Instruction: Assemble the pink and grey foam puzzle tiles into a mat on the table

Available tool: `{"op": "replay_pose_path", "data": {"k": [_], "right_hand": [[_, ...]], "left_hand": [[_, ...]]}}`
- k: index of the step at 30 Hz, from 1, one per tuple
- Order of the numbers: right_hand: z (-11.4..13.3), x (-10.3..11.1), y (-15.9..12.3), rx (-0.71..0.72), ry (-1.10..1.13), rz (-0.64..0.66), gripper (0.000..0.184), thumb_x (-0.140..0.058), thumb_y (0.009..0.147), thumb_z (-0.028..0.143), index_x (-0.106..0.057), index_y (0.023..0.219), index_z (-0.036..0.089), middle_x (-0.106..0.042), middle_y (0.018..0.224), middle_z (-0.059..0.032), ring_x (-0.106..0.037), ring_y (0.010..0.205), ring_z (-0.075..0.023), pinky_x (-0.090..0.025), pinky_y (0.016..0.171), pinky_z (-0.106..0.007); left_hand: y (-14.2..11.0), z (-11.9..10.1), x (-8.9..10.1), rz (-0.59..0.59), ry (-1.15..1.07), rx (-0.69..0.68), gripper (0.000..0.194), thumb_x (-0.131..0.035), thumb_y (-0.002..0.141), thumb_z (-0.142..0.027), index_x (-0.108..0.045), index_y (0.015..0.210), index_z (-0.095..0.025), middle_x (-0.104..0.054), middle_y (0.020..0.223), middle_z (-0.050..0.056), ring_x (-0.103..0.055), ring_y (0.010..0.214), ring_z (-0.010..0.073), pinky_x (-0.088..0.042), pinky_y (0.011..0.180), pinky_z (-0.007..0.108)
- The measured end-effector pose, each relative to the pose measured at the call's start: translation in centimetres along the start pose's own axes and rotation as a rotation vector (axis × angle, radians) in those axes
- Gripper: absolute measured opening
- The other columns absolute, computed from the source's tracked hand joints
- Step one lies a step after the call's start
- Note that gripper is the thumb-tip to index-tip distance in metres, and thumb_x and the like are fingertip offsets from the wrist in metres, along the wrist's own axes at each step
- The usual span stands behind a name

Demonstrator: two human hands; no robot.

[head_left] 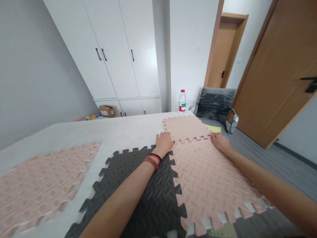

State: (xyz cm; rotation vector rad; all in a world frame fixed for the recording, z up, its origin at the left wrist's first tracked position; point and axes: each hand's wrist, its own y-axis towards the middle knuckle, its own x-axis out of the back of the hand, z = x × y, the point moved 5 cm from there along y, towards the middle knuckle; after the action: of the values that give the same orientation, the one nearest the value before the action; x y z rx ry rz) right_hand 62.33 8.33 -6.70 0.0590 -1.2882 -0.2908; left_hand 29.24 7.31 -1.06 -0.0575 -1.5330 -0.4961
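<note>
A pink foam puzzle mat (210, 175) lies nearest my right side, its toothed far edge against a second pink foam mat (185, 126). Thin dark gaps show along the seam between the two. My left hand (164, 144) is closed at the left end of this seam, thumb on the pink foam and fingers curled over the edge. At the seam's right end, my right hand (220, 142) grips the mat's side, its fingers partly hidden beneath. Under my left forearm is a dark grey foam mat (158, 198), its right teeth meeting the near pink mat.
Another pink foam mat (49, 178) lies apart on the left of the white table (119, 130). A plastic bottle (182, 101) with a red cap stands at the far edge. Beyond are an office chair (215, 104), a cardboard box (107, 111) and white cabinets (123, 49).
</note>
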Motion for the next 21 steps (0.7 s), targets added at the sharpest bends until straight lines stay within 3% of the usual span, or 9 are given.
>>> {"op": "replay_pose_path", "data": {"k": [4,8,14,18,21], "right_hand": [[-0.5,0.0,0.2,-0.031,0.007,0.005,0.041,-0.033,0.092,0.032,-0.064,0.116,0.018,-0.061,0.119,-0.0105,-0.057,0.106,-0.0196,-0.041,0.088,-0.025],[-0.7,0.4,0.1,-0.046,0.003,-0.006,0.040,-0.038,0.090,0.033,-0.065,0.114,0.019,-0.062,0.119,-0.0067,-0.058,0.106,-0.0181,-0.042,0.086,-0.023],[-0.4,0.9,-0.6,-0.080,-0.075,-0.017,0.042,-0.036,0.090,0.039,-0.067,0.112,0.022,-0.062,0.117,-0.0087,-0.060,0.100,-0.0211,-0.044,0.079,-0.027],[0.6,1.6,-1.0,-0.058,-0.158,-0.010,0.042,-0.033,0.092,0.040,-0.067,0.110,0.024,-0.060,0.117,-0.0089,-0.057,0.104,-0.0213,-0.043,0.080,-0.028],[1.7,2.4,-1.1,-0.013,-0.237,0.015,0.048,-0.027,0.094,0.040,-0.070,0.102,0.019,-0.060,0.113,-0.0116,-0.052,0.110,-0.0231,-0.042,0.084,-0.029]], "left_hand": [[-0.1,-2.2,0.3,0.001,-0.012,-0.198,0.043,-0.039,0.088,-0.016,-0.042,0.131,-0.022,-0.056,0.121,0.010,-0.049,0.114,0.0237,-0.033,0.099,0.041],[0.0,-3.8,-0.2,0.082,-0.032,-0.382,0.043,-0.039,0.087,-0.012,-0.050,0.124,-0.031,-0.062,0.111,0.004,-0.055,0.103,0.0186,-0.042,0.086,0.031],[0.1,-4.0,-0.7,0.137,-0.017,-0.427,0.039,-0.040,0.088,-0.013,-0.052,0.122,-0.027,-0.062,0.109,0.007,-0.055,0.105,0.0209,-0.046,0.084,0.034],[0.4,-4.4,-0.3,0.186,0.010,-0.417,0.026,-0.045,0.092,-0.026,-0.056,0.114,-0.020,-0.062,0.105,0.006,-0.058,0.098,0.0199,-0.049,0.083,0.039],[0.8,-4.9,0.1,0.214,0.032,-0.403,0.027,-0.051,0.090,-0.035,-0.058,0.109,-0.016,-0.062,0.103,0.005,-0.060,0.093,0.0182,-0.051,0.082,0.041]]}}
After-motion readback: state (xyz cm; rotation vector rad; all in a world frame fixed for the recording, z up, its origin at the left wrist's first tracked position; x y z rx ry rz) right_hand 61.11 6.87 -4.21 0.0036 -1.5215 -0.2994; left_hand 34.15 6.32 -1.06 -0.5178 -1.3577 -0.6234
